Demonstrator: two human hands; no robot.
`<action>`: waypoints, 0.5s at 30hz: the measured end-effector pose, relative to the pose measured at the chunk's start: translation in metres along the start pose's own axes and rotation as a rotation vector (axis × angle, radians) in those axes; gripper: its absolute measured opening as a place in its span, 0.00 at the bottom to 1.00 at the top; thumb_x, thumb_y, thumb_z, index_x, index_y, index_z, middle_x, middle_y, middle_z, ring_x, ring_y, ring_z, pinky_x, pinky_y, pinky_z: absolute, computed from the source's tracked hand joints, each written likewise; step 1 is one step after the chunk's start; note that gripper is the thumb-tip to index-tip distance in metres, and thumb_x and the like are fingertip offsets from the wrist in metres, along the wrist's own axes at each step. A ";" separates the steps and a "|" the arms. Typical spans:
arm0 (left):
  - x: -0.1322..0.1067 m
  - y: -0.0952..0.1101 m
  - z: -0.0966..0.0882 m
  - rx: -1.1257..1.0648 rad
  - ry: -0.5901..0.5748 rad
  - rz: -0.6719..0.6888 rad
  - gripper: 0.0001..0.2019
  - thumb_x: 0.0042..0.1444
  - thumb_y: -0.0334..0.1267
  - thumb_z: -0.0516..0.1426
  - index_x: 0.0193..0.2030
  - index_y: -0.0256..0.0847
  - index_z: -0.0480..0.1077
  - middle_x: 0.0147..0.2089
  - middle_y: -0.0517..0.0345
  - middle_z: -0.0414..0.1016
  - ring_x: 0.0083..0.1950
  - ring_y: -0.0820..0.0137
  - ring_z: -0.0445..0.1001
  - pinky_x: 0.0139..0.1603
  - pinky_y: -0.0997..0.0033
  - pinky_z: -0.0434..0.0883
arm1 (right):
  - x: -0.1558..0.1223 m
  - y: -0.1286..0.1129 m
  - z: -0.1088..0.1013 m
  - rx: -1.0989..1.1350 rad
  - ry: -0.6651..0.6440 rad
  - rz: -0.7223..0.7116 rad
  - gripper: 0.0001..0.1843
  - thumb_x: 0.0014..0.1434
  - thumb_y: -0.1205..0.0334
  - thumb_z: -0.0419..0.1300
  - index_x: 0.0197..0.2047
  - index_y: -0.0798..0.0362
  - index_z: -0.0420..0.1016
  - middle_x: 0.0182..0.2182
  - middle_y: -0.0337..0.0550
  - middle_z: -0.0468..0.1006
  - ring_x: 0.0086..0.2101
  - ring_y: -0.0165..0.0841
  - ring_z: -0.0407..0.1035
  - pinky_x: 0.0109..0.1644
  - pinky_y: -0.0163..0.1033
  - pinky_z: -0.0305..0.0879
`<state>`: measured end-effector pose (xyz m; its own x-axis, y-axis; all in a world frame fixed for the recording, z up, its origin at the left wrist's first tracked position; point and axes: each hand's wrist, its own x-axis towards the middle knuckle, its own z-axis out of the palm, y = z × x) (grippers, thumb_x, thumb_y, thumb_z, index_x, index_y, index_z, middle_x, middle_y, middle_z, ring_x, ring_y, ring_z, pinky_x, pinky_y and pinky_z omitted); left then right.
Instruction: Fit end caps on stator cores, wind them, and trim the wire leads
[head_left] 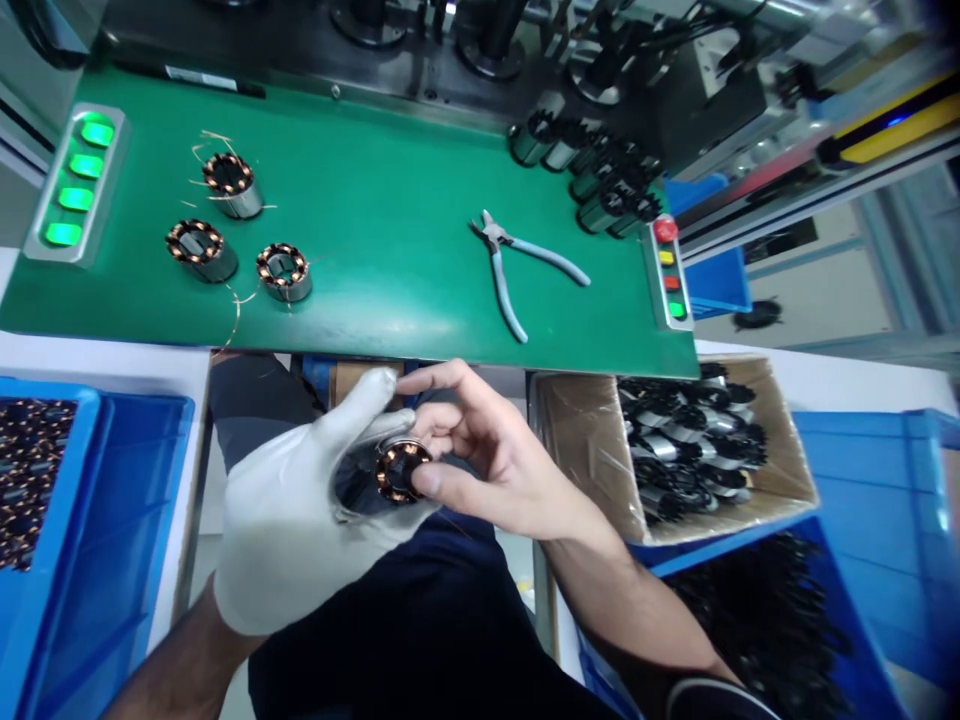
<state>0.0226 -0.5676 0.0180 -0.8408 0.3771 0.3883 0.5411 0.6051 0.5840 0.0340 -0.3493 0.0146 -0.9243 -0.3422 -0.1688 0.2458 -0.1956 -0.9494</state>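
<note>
My left hand (307,500), in a white glove, holds a copper-wound motor stator (397,468) above my lap, just in front of the table edge. The stator's ring of copper coils faces up toward me. My bare right hand (491,460) has its thumb pressed on the stator's near right side, and its fingers curl around behind it. My two index fingertips almost meet above the stator. On the green mat (390,240) lie blue-handled cutting pliers (499,240), jaws apart. Three wound stators stand at the mat's left, including the nearest stator (285,272), with loose wire ends around them.
Several unwound stator cores (600,180) stand at the mat's back right, near the machine (495,50). Button panels sit at the left (79,180) and right (669,275). A cardboard box (585,450) of cores is at right; a blue bin (90,430) of wound parts is at left.
</note>
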 end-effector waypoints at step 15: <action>0.006 0.003 -0.012 0.080 0.100 -0.127 0.15 0.62 0.59 0.75 0.52 0.60 0.85 0.43 0.67 0.90 0.36 0.66 0.86 0.28 0.59 0.68 | 0.001 0.006 -0.015 -0.214 0.604 -0.332 0.15 0.68 0.41 0.78 0.40 0.42 0.88 0.35 0.40 0.83 0.38 0.37 0.76 0.51 0.48 0.80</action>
<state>0.0194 -0.5721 0.0309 -0.8947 0.2244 0.3862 0.4240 0.6986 0.5763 0.0306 -0.3373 0.0044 -0.9556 0.2836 0.0793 -0.0813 0.0046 -0.9967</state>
